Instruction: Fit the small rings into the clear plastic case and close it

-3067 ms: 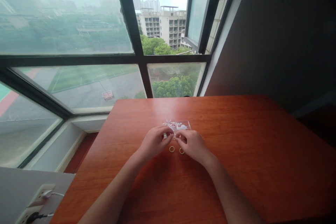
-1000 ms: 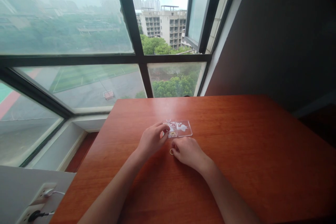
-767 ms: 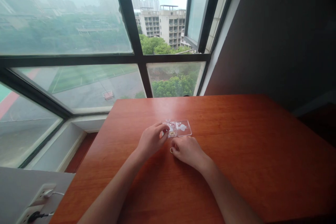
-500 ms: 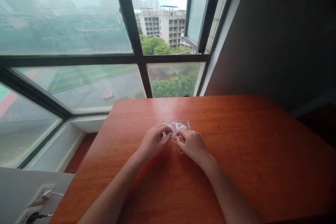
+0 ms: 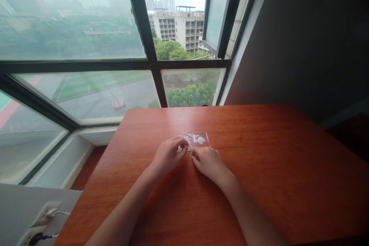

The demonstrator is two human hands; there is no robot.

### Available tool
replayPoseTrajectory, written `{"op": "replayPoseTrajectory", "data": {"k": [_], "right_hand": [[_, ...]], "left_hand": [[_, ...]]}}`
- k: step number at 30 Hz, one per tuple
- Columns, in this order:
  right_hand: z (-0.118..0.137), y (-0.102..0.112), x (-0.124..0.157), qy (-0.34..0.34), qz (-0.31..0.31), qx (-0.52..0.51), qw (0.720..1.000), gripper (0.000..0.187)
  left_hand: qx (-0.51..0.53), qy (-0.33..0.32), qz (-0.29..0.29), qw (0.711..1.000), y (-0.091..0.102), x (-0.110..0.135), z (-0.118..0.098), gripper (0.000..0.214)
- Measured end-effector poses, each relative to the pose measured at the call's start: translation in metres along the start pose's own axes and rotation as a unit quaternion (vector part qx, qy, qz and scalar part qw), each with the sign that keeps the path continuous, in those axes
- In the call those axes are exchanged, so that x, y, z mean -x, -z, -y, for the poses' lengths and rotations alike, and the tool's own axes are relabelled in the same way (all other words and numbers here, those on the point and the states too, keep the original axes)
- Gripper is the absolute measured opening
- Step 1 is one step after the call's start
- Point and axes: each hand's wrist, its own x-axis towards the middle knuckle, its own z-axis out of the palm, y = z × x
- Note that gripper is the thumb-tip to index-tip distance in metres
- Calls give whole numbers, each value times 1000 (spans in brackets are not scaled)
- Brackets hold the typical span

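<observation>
A small clear plastic case (image 5: 207, 140) lies on the table, with a white figure printed on its right part and small trinkets in its left part. My left hand (image 5: 168, 155) curls over the near left of the case, thumb and fingers closed on its edge. Small ring-like pieces (image 5: 189, 147) show beside its fingertips. My right hand (image 5: 210, 160) rests low at the near side of the case, fingers bunched together. At its fingertips a thin pale ring (image 5: 191, 153) shows in part; the rest is hidden by the fingers.
The reddish-brown wooden table (image 5: 273, 161) reaches to the window frame (image 5: 155, 65) at the back. A dark wall (image 5: 296, 46) stands on the right. At lower left, plugs sit in a wall socket (image 5: 43, 215).
My right hand has moved down and slightly left, away from the case's near edge to the ring. It now covers the second ring's former spot. My left hand stays nearly still.
</observation>
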Motion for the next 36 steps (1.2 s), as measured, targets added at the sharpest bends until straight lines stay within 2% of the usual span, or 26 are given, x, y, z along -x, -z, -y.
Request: {"op": "replayPoseTrajectory", "data": {"k": [10, 15, 22, 27, 31, 34, 36], "right_hand": [[0, -1, -2, 4, -3, 6, 1000, 18], [0, 5, -1, 7, -73, -48, 996, 12], [-1, 3, 0, 27, -119, -75, 990, 16], [-2, 1, 0, 32, -137, -84, 987, 15], [-4, 6, 0, 29, -119, -84, 989, 17], [-8, 11, 1, 14, -64, -70, 995, 16], [-13, 13, 2, 14, -20, -63, 998, 14]], "left_hand": [[3, 2, 4, 1000, 0, 0, 0, 14], [30, 14, 14, 999, 1, -1, -1, 15], [157, 44, 53, 985, -2, -2, 2, 23], [224, 63, 41, 972, -9, -3, 7, 21], [144, 46, 5, 988, -9, -2, 4, 13], [27, 29, -32, 999, -9, -1, 0, 12], [-36, 21, -35, 999, -9, 0, 0, 13]]}}
